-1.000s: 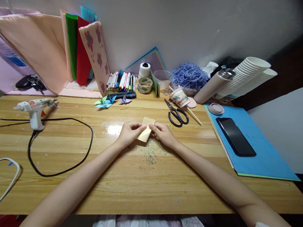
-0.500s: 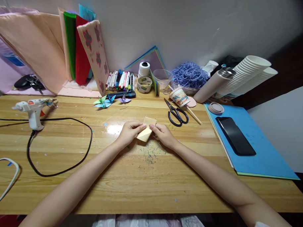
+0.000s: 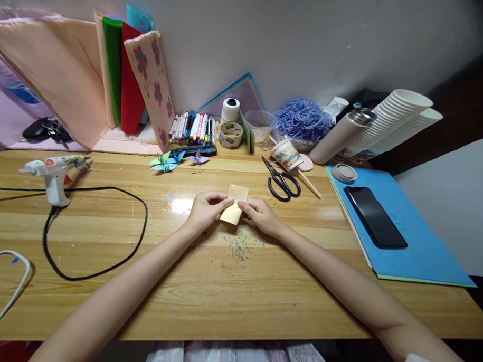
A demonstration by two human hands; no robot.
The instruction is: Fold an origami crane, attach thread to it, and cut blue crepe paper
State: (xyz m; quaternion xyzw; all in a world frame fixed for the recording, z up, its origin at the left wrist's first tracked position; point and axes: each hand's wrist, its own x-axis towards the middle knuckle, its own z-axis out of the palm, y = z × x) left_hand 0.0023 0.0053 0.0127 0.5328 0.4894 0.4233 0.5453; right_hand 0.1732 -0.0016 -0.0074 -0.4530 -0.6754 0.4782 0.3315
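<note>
A small pale yellow folded paper (image 3: 234, 205) is held over the middle of the wooden table. My left hand (image 3: 206, 207) pinches its left edge, thumb on top. My right hand (image 3: 260, 213) grips the right edge in the same way, its thumb near the paper's middle. The fingers beneath the paper are hidden. Black-handled scissors (image 3: 281, 182) lie just beyond my right hand. Folded paper cranes (image 3: 167, 161) in green, blue and purple sit farther back on the left.
A white glue gun (image 3: 55, 179) with a looping black cord is at the left. Markers (image 3: 194, 127), tape (image 3: 230, 135), blue yarn (image 3: 302, 119) and a paper cup (image 3: 287, 154) line the back. A phone (image 3: 374, 217) rests on blue sheets (image 3: 422, 248) at the right.
The paper has turned slightly in my fingers and its face looks flatter and more upright. Both hands have stayed in nearly the same place.
</note>
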